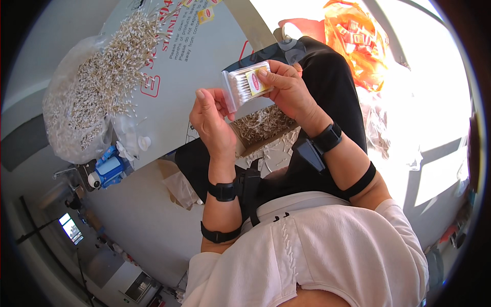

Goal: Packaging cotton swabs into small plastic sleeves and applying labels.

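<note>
A small clear zip bag (238, 91) of cotton swabs, with a yellow and red label, is pinched between the thumb and fingers of my right hand (292, 93). The swabs lie side by side in it, white tips toward the zip edge on the left. At that edge my left hand (212, 120) has its thumb raised and apart, while its fingers curl beside the lower corner and seem to touch the plastic. Below the bag, a cardboard box (250, 147) holds many loose swabs, partly hidden by my hands.
A large heap of loose swabs (110, 77) spills from a clear plastic bag onto the grey table (176, 92). Yellow labels (206, 15) lie at its far edge. A blue and white bottle-like object (108, 169) is at the near left. An orange bag (358, 46) of small packets stands at the right.
</note>
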A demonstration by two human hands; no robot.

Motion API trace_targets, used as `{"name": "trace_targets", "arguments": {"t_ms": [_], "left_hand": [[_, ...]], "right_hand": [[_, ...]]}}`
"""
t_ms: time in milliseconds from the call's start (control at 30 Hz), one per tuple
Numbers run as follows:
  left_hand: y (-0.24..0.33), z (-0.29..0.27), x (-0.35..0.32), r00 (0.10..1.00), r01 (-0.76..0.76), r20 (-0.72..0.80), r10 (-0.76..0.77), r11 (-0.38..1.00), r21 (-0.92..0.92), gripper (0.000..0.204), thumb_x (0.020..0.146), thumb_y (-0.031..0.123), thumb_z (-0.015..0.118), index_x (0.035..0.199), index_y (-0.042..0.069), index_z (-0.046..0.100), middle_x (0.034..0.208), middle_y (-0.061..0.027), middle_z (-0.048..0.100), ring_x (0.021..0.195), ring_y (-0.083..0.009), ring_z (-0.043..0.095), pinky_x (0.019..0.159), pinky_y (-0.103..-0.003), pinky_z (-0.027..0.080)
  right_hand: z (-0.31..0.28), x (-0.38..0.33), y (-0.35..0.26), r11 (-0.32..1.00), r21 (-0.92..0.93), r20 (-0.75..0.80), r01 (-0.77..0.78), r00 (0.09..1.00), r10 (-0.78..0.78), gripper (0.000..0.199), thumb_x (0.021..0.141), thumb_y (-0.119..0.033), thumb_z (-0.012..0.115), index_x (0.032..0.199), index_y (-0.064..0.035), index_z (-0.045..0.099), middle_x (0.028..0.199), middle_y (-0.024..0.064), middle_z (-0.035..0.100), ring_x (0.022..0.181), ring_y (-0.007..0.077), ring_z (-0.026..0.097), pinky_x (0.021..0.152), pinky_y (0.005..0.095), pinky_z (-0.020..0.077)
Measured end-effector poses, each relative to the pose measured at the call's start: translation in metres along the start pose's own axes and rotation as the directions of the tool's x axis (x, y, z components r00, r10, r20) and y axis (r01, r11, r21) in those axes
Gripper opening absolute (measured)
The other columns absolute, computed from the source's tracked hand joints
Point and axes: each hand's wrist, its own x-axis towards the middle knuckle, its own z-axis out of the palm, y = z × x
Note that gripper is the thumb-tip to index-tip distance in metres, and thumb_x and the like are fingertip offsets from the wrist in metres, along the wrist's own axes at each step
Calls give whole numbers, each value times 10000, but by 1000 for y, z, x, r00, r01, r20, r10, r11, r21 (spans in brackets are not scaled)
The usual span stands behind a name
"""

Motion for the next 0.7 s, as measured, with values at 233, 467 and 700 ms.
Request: {"name": "trace_targets", "arguments": {"t_ms": [233, 467, 700], "left_hand": [[7, 12, -5, 983, -175, 98, 153, 939, 295, 228, 926, 176, 695, 813, 39, 551, 700, 18, 539, 609, -44, 460, 547, -203, 381], [0, 8, -4, 959, -284, 116, 260, 892, 351, 193, 913, 119, 702, 824, 44, 548, 713, 34, 536, 602, -40, 451, 542, -193, 374], [8, 5, -3, 958, -285, 82, 274, 891, 354, 214, 951, 131, 652, 815, 37, 516, 774, 24, 530, 698, -47, 466, 617, -208, 419]], "right_hand": [[-2, 0, 2, 990, 140, 66, -7, 998, -2, 202, 985, -160, 579, 1073, 18, 614, 1002, 86, 681, 915, 166, 675, 856, 332, 556], [0, 0, 1, 984, 179, 120, -26, 993, 4, 203, 980, -162, 585, 1087, 8, 614, 1017, 85, 684, 934, 170, 676, 862, 339, 551], [7, -3, 2, 998, 38, 144, -49, 989, 43, 201, 971, -181, 612, 1091, -19, 616, 1003, 45, 678, 933, 130, 660, 833, 329, 564]]}}
